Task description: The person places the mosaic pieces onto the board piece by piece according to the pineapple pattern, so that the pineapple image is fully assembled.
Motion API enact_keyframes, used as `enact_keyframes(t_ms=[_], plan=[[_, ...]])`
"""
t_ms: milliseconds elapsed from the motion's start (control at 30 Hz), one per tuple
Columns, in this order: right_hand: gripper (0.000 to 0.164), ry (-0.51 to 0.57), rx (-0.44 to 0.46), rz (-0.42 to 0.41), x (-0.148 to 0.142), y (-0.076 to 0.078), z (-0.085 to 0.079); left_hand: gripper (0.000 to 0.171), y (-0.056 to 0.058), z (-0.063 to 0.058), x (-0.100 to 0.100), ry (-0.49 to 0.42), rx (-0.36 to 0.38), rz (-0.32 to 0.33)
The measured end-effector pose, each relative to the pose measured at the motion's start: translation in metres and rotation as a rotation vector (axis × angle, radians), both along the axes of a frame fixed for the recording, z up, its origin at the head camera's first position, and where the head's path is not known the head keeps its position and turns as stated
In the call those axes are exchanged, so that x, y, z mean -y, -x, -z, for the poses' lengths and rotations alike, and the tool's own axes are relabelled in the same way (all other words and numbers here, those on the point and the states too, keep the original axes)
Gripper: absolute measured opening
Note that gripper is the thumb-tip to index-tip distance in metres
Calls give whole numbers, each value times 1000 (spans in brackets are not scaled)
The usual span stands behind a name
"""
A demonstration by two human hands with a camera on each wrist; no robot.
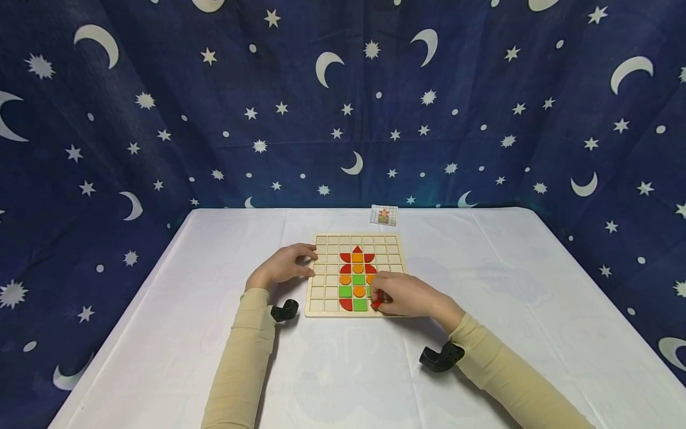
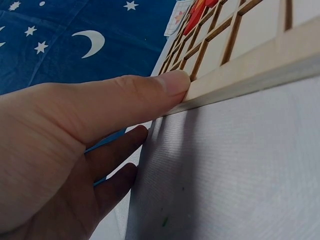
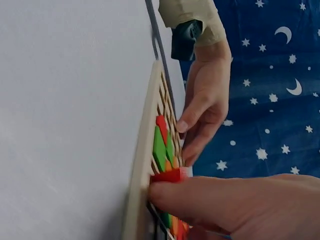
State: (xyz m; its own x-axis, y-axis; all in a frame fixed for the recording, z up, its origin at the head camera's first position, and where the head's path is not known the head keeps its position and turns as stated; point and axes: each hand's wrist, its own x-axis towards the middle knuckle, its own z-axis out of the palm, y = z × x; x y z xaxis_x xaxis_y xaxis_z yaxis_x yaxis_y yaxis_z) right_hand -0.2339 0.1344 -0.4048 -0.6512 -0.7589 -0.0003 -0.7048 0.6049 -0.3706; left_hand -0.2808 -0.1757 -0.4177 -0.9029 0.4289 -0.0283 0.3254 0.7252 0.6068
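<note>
A wooden grid board (image 1: 317, 305) lies on the table, with red, orange and green flat pieces set in its middle columns. My right hand (image 1: 409, 293) pinches a red piece (image 3: 169, 176) over the board's lower edge, just right of a green square (image 1: 360, 305); the fingers partly hide its shape. A red quarter-circle piece (image 1: 345, 304) lies on that square's other side. At the board's left edge my left hand (image 1: 284, 264) rests with relaxed, spread fingers. In the left wrist view its thumb (image 2: 172, 83) touches the wooden rim.
A small picture card (image 1: 383, 215) showing a similar coloured pattern on a grid lies behind the board. White cloth (image 1: 257, 232) covers the table. A dark blue curtain (image 1: 300, 77) with moons and stars hangs behind and at both sides.
</note>
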Motion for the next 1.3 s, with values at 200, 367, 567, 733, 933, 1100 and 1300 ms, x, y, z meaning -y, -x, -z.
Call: enact_keyframes(t_ms=[200, 367, 567, 733, 933, 1100, 1300], plan=[[16, -25, 67, -5, -3, 1, -2, 41, 1, 0, 1, 5, 7, -8], [12, -22, 51, -7, -3, 0, 0, 41, 2, 2, 0, 5, 13, -10], [13, -11, 47, 10, -2, -1, 2, 41, 0, 1, -2, -2, 26, -16], [13, 2, 34, 2, -2, 0, 4, 40, 0, 1, -3, -3, 25, -15], [13, 24, 30, 7, -2, 0, 5, 41, 1, 0, -2, 3, 24, -17], [9, 38, 35, 0, -1, 0, 5, 41, -1, 0, -2, -9, 26, -11], [7, 57, 40, -18, 0, 1, 6, 40, 0, -1, -1, -4, 17, -15]])
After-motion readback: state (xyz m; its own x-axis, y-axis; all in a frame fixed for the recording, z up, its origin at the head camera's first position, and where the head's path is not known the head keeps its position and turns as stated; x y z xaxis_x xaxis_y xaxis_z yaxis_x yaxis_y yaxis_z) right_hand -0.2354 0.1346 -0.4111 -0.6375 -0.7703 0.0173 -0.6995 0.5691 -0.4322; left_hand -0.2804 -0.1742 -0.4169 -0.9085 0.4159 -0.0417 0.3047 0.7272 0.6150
